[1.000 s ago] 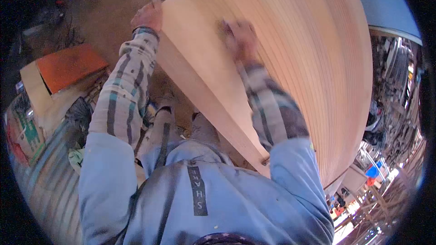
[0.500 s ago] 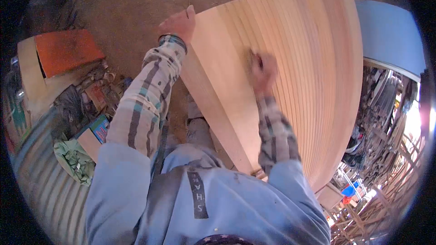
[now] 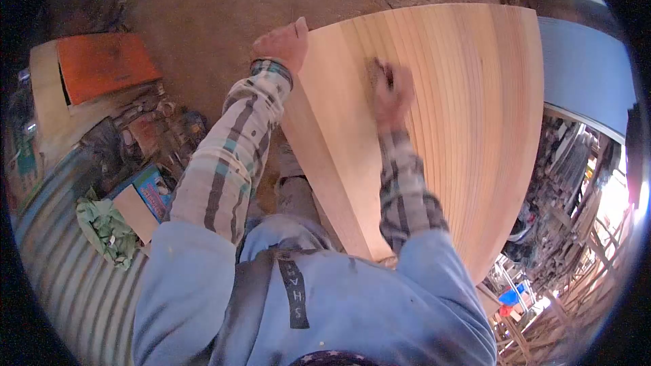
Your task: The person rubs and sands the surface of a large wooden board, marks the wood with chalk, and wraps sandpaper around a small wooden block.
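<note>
A large, pale, striped wooden panel with a curved far edge lies tilted in front of me. My left hand is closed over its far left corner, thumb pointing up. Pressed onto the panel's face, my right hand is closed around a small dark piece that looks like sandpaper. Motion blurs this hand, and most of the piece is hidden under the fingers. A plain, smooth band of wood runs down the panel's left side.
An orange-topped box stands at left above cluttered tools. Corrugated metal sheet lies lower left with a crumpled green bag. A blue board is at right, above stacked wood scraps. Brown ground shows beyond.
The view has shifted, so the panel and my left hand appear slightly lower and farther right. My right hand has slid a little up the panel's face; the left keeps its grip.
</note>
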{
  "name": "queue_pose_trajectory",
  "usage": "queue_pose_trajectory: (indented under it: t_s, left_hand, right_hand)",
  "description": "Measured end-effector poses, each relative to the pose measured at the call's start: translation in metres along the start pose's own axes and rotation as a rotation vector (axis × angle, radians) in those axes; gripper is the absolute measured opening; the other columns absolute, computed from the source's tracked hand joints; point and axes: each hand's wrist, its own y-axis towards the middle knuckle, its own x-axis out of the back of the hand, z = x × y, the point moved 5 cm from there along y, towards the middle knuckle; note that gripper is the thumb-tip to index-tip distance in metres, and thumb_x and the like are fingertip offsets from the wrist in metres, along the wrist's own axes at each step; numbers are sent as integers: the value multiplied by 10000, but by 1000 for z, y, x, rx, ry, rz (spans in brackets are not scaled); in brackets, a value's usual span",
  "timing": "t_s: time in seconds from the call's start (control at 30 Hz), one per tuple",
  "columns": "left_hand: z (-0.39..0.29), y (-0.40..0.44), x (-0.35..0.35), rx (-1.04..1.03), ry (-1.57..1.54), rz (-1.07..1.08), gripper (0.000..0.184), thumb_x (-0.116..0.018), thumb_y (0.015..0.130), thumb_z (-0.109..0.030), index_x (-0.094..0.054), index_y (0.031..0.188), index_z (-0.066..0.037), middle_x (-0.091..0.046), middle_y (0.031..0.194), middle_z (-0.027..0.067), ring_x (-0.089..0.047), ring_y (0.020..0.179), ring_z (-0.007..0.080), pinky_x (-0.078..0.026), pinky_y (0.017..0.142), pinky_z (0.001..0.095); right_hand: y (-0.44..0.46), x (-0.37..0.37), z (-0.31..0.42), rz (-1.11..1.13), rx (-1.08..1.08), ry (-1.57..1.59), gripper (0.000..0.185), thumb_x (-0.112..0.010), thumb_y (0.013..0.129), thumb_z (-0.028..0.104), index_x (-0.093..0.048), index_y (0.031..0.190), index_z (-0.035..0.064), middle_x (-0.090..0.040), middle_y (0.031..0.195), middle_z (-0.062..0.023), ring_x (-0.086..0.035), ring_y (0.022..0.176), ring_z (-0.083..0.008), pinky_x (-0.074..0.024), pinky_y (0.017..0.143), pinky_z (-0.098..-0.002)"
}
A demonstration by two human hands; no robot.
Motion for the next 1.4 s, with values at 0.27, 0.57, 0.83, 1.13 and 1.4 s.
queue_pose_trajectory:
  t_s: [0.27,0.57,0.83,1.13,1.4]
  left_hand:
    - [-3,-6,6,-23,-12,-5,605,-240,995,-443,-700,1042,-53,-687,1043,189,-653,987,385,-483,905,493]
    - [-8,-12,16,-82,94,27,566,-252,997,-408,-692,1050,-56,-695,1038,160,-665,950,372,-497,861,513]
    - [-2,-6,7,11,3,59,584,-242,994,-463,-667,1113,-80,-669,1111,174,-632,1038,376,-469,926,512]
    - [3,-2,1,15,42,34,566,-261,996,-435,-707,1029,-89,-698,1034,157,-651,1013,357,-485,915,488]
    - [-2,-2,9,-67,29,52,582,-248,997,-442,-708,1057,-90,-681,1075,192,-655,1018,348,-490,910,493]
  right_hand:
    - [0,6,1,-72,126,-40,103,-641,877,121,-658,943,43,-620,859,-140,-573,827,-321,-446,761,-415]
    - [80,-49,40,-146,282,-5,110,-652,841,107,-654,926,39,-597,792,-136,-569,771,-320,-457,711,-420]
    - [-66,50,-24,-12,-7,-56,130,-677,864,165,-637,919,54,-601,796,-107,-563,781,-304,-435,729,-428]
    - [86,-47,32,-119,304,25,138,-657,855,185,-605,827,60,-590,759,-140,-577,802,-347,-436,727,-458]
    - [-79,53,-32,8,-5,-91,110,-705,862,109,-638,860,22,-583,760,-97,-557,730,-248,-452,670,-367]
